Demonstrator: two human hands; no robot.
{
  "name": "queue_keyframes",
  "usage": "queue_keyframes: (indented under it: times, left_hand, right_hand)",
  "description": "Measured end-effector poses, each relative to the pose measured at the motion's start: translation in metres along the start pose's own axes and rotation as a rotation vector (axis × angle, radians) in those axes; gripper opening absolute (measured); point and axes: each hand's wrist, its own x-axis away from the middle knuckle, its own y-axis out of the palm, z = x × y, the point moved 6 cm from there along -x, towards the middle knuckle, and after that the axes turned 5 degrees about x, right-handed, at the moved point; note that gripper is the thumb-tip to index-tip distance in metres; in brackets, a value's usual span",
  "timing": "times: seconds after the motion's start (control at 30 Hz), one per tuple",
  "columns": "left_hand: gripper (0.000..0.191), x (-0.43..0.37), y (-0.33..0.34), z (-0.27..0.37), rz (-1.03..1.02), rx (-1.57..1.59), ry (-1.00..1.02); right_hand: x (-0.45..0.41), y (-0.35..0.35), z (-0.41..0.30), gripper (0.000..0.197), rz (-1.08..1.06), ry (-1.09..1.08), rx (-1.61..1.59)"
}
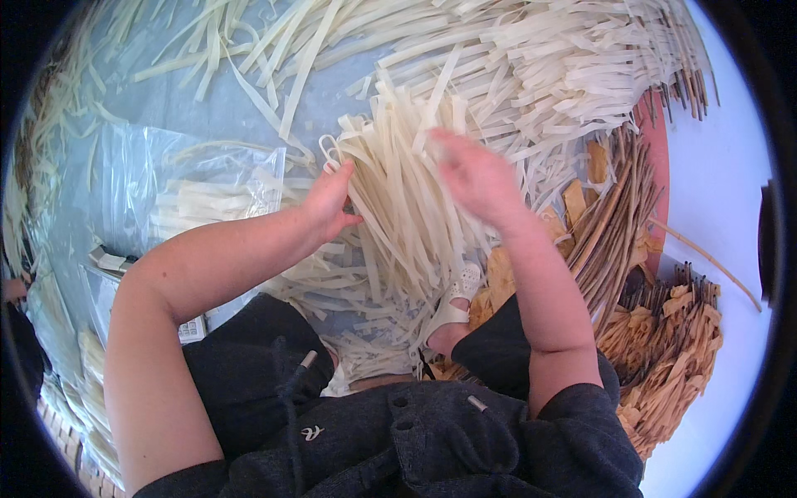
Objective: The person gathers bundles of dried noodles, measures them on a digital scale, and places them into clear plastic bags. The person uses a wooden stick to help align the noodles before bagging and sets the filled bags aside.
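A thick bundle of pale, flat ribbon-like strips (398, 199) fans out before me, several of them looped at the top. My left hand (330, 199) grips its left edge, with the fingertips near the looped ends and the thumb lower down. Motion blurs my right hand (476, 177), which is at the bundle's upper right. Its fingertips are close to one raised strip (439, 103), but whether they pinch it is unclear. More loose strips (355, 274) lie underneath and around the bundle.
A clear plastic bag (187, 168) with strips lies at left, near a device with keys (192, 328). Piled strips (560, 68) cover the far right. Thin brown sticks (613, 218) and orange-brown folded sheets (666, 367) lie at right. My foot in a white perforated shoe (457, 299) is below the bundle.
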Motion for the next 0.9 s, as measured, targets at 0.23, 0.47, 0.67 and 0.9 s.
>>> queue_keyframes:
  times: [0.23, 0.47, 0.67, 0.9]
  left_hand:
    - [0.042, 0.013, 0.007, 0.01, -0.095, 0.022, 0.014]
    - [0.047, 0.014, 0.001, 0.016, -0.068, 0.053, 0.055]
    - [0.063, 0.022, -0.001, 0.004, -0.086, 0.067, 0.17]
    - [0.093, 0.067, -0.018, -0.006, -0.039, -0.143, 0.12]
  right_hand:
    - [-0.023, 0.035, -0.062, 0.067, -0.661, -0.115, 0.023]
    - [-0.091, 0.013, 0.047, 0.043, -0.555, 0.361, 0.043]
    - [-0.103, 0.04, 0.057, 0.034, -0.188, 0.034, 0.615]
    - [-0.042, -0.076, -0.01, 0.024, 0.478, -0.698, 0.463]
